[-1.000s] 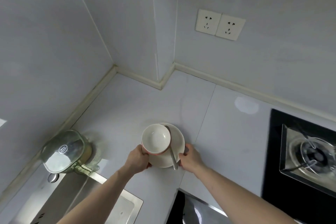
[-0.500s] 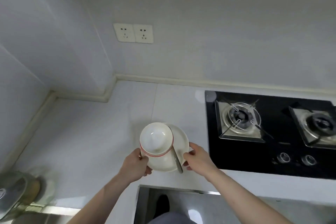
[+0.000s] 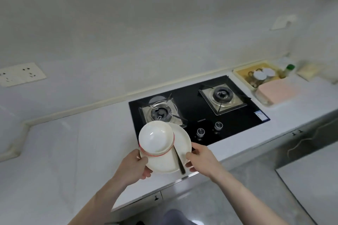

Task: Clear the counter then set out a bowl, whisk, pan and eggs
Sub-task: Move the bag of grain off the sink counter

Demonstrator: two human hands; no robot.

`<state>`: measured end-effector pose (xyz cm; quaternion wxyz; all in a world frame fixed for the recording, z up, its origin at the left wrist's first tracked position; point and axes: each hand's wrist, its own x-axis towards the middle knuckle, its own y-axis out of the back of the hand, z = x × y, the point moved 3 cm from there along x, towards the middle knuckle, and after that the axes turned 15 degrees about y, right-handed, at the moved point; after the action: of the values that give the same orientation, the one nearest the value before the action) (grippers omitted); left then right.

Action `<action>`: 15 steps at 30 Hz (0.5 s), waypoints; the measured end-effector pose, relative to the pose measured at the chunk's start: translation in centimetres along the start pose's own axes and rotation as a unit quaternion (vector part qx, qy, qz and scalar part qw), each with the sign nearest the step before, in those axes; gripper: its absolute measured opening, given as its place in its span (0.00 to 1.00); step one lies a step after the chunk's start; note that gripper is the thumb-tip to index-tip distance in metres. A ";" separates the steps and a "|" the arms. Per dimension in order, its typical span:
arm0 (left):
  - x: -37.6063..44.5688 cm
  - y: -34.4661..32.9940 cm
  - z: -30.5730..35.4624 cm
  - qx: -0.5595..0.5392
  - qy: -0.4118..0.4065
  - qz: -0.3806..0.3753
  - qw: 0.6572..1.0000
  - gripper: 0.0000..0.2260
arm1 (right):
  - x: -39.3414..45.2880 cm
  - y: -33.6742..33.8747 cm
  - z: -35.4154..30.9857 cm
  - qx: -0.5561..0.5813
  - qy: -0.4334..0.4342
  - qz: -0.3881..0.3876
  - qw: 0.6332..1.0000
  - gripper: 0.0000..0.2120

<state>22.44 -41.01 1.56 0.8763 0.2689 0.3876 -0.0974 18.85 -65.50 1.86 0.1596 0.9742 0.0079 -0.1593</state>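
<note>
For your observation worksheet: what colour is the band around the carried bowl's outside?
Red, on the white ceramic bowl; head view.

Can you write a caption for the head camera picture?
Both hands carry a plate with bowl and spoon.

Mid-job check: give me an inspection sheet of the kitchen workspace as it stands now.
Surface: pale counter, with a black gas hob set in it.
Job's things: bowl sits on plate, spoon lying beside it; whisk, pan and eggs not seen.
Clutter: yellow tray with jars, green-capped bottle, pink box, far right.
Grips: left hand and right hand each hold the plate's rim.
Cables: nothing seen.
Surroundings: wall socket, cupboards below.
</note>
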 end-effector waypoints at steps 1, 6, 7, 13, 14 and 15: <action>-0.2 -1.5 1.2 0.011 -0.008 -0.007 1.000 0.06 | -0.4 1.8 0.5 0.003 -0.002 0.016 1.000 0.12; -0.5 -9.4 7.0 0.064 -0.046 -0.043 0.996 0.06 | -2.5 10.5 3.8 0.015 -0.014 0.086 0.996 0.15; -0.5 -10.2 7.7 0.071 -0.051 -0.049 0.995 0.07 | -2.6 11.5 4.1 0.017 -0.015 0.094 0.995 0.16; 0.4 -17.6 13.7 0.104 -0.077 -0.091 0.987 0.07 | -4.5 19.4 6.3 0.043 -0.019 0.151 0.987 0.16; 0.6 -19.0 14.8 0.112 -0.083 -0.100 0.985 0.06 | -4.7 20.8 6.9 0.048 -0.023 0.163 0.985 0.16; 0.8 -19.9 15.7 0.123 -0.089 -0.104 0.983 0.06 | -4.8 21.8 7.3 0.050 -0.024 0.171 0.984 0.16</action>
<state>25.26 -66.18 1.83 0.8528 0.3227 0.3192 -0.2583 13.54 -88.29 3.53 0.1351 0.9639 -0.1704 -0.1536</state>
